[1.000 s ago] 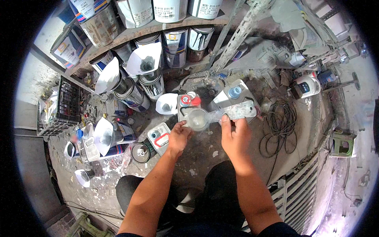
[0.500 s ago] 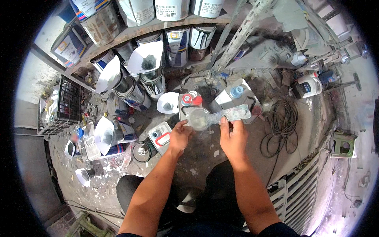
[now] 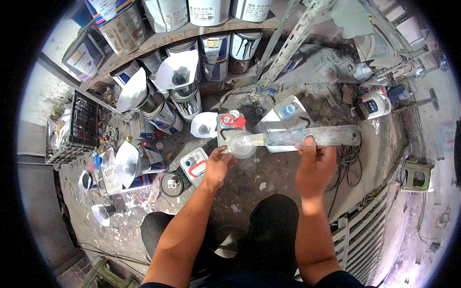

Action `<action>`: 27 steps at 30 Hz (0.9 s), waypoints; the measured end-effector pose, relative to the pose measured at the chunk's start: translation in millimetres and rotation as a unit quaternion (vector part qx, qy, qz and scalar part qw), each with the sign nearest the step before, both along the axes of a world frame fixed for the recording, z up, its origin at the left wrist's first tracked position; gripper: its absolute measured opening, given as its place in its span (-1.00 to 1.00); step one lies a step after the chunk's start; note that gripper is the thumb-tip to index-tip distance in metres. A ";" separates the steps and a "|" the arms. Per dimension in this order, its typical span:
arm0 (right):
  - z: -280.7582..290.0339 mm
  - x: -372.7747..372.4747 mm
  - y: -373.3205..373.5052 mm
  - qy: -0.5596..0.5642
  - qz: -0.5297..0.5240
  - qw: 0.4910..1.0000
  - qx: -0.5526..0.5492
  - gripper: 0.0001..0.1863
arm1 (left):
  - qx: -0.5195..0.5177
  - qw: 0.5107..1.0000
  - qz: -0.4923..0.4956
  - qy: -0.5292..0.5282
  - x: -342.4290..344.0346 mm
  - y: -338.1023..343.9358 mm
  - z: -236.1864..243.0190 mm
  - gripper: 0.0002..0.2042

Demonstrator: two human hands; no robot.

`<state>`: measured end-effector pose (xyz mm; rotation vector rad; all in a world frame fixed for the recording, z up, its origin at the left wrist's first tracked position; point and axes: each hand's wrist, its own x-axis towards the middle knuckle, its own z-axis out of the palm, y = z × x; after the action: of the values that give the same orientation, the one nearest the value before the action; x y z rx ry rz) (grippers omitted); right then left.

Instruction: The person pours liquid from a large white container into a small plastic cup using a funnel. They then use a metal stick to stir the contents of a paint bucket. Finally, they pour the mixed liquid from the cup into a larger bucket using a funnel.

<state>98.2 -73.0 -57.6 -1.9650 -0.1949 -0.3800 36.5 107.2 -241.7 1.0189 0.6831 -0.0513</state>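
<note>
My left hand (image 3: pixel 217 165) is closed on the edge of a small clear plastic cup (image 3: pixel 243 146), which has pale content or a whitish bottom. In my right hand (image 3: pixel 314 170), a long flat stirring stick (image 3: pixel 343 136) is pinched between thumb and fingers. Grey and dark stains cover the stick, and its pale end reaches over the cup's rim; whether it touches the inside I cannot tell. Just beyond the cup stands a metal can with red caps (image 3: pixel 226 121). Behind the stick is a larger rectangular can with a blue cap (image 3: pixel 287 112).
Paint tins (image 3: pixel 214 53) fill the shelves ahead, some with white paper funnels (image 3: pixel 177 67). A can with a red handle (image 3: pixel 198 168) and a round dark-rimmed tin (image 3: pixel 173 184) stand left of my left forearm. A coiled cable (image 3: pixel 346 168) lies right, near a slatted grate (image 3: pixel 362 235).
My right hand has moved right and slightly down, drawing the stick rightward. The stick now shows its full long side. My left hand and the cup have barely moved.
</note>
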 end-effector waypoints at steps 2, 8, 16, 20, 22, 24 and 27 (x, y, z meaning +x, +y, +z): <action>4.1 0.6 -1.8 0.002 -0.016 1.000 0.021 -0.75 | 0.001 1.000 0.009 0.008 -1.5 -0.4 2.6 -0.65; 8.4 2.9 -8.5 -0.010 -0.045 0.998 0.047 -0.76 | 0.055 0.997 0.033 0.035 -4.4 4.5 -9.5 -0.73; 3.8 4.3 -16.3 0.006 -0.036 0.996 0.082 -0.75 | 0.119 0.987 0.103 0.033 -1.6 19.7 -1.6 -0.83; -2.5 6.1 -20.8 0.019 -0.042 0.993 0.112 -0.71 | 0.144 0.983 0.111 0.005 1.5 48.4 39.2 -0.81; -7.2 6.4 -26.4 0.020 -0.038 0.993 0.112 -0.70 | 0.143 0.984 0.103 -0.019 2.8 68.5 64.9 -0.81; -13.8 6.8 -31.9 0.041 -0.053 0.992 0.105 -0.71 | 0.212 0.975 0.048 -0.044 -8.1 90.4 93.2 -0.80; -23.9 7.0 -38.9 0.048 -0.059 0.988 0.131 -0.73 | 0.322 0.944 -0.047 -0.056 -36.9 115.9 132.7 -0.79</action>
<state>105.2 -111.9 -81.5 -1.7336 0.0331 -0.3660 -0.4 223.1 -109.0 1.6703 0.5545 0.1577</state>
